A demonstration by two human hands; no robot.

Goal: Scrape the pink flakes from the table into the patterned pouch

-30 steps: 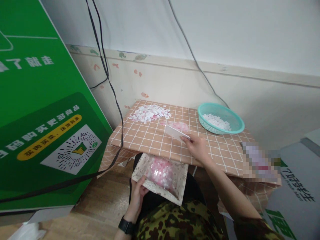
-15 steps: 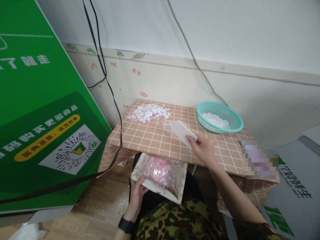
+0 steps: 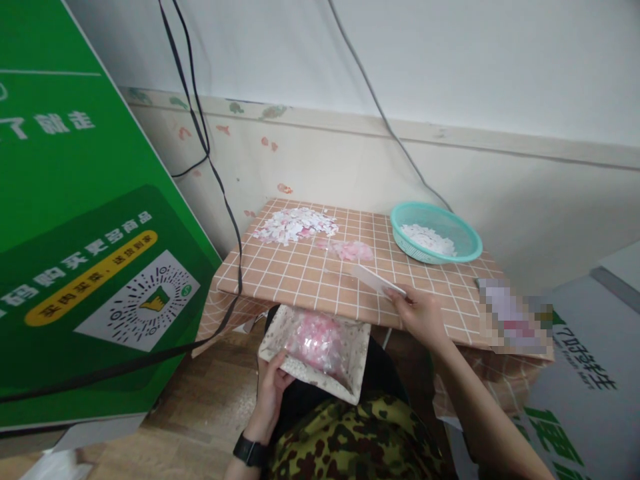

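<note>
My left hand (image 3: 274,379) grips the near left rim of a patterned, pale square tray (image 3: 350,383), tilted below the table's front edge. Inside it lies a clear plastic bag (image 3: 316,343) with pink and white contents. In my right hand (image 3: 416,308) is a flat white board (image 3: 374,279), its long edge low over the checked tablecloth. Small pink, clear-looking pieces (image 3: 353,251) lie just beyond the board. Farther left is a heap of white and pink paper-like bits (image 3: 295,225). What the board is exactly I cannot make out.
A turquoise plastic basket (image 3: 465,250) with white bits stands at the table's back right. A blurred flat item (image 3: 510,317) lies at the right corner. Black cables (image 3: 223,187) hang at the left, before a green printed panel (image 3: 75,220). The wall borders the table's back.
My right hand has drawn the white board toward me and slightly right, turning it more edge-on. The pink pieces behind it now show. My left hand still holds the tray.
</note>
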